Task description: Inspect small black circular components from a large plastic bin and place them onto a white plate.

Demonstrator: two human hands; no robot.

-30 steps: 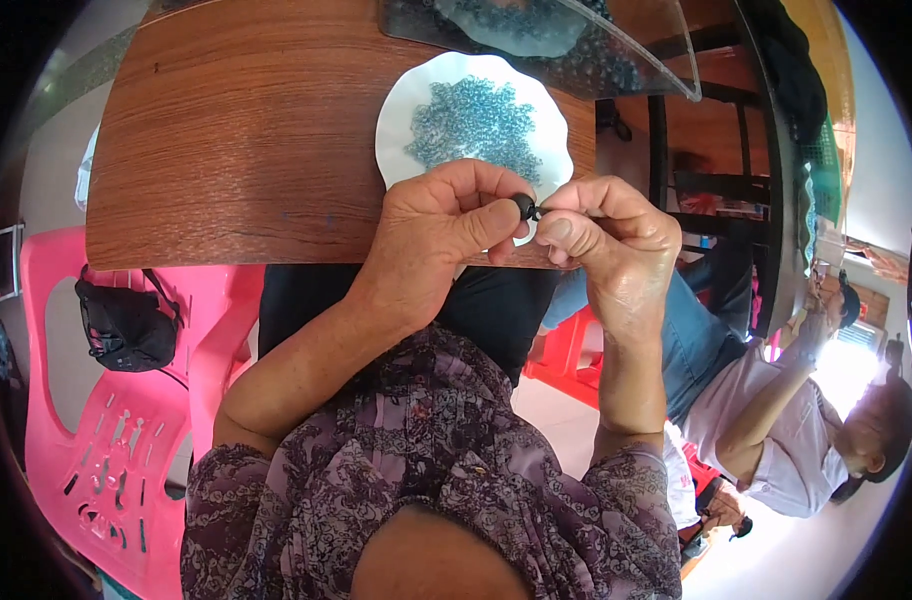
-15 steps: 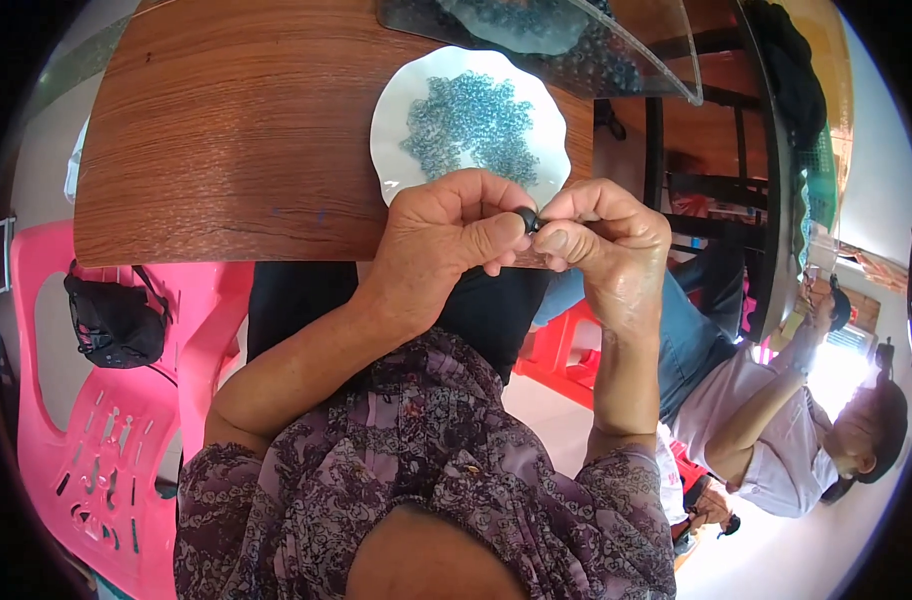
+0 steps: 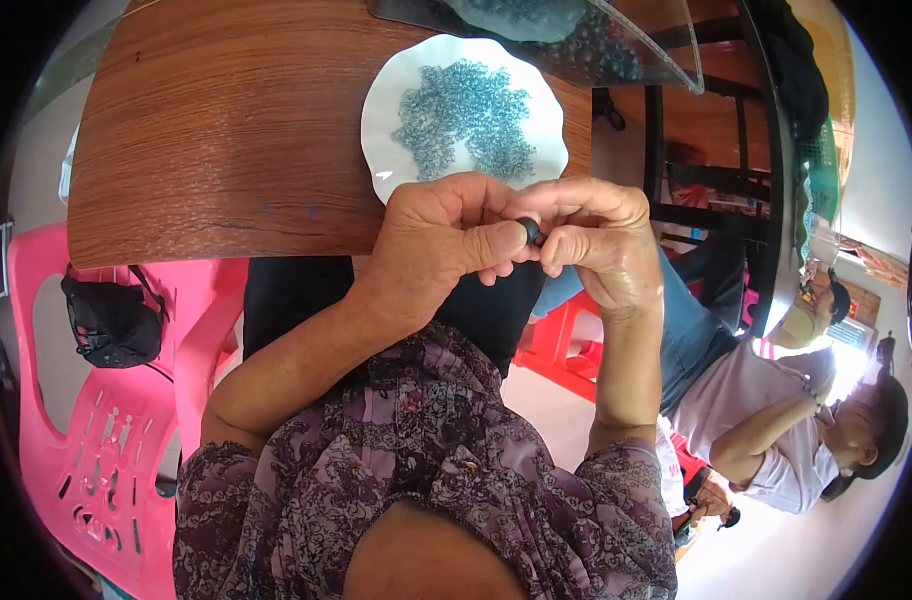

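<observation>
A pink plastic chair [image 3: 96,440] stands on the far left, and a black bag [image 3: 111,320] hangs on it. Next to it is the brown wooden desk [image 3: 226,130]. A white plate [image 3: 376,110] with a wavy rim sits on the desk, and a heap of tiny blue rings [image 3: 466,120] lies in it.

Just below the plate, the left hand [image 3: 441,240] and the right hand [image 3: 596,240] meet over the desk edge. A small dark round piece [image 3: 529,231] sits right between them. The left thumb and the right fingers [image 3: 566,245] are pressed tight on it from both sides. Most of the piece is hidden by the fingers, so which way it points is too hard to tell.

At the top a clear curved cover [image 3: 616,45] is cut off by the edge. On the far right another person [image 3: 776,420] in a light shirt sits low down.
</observation>
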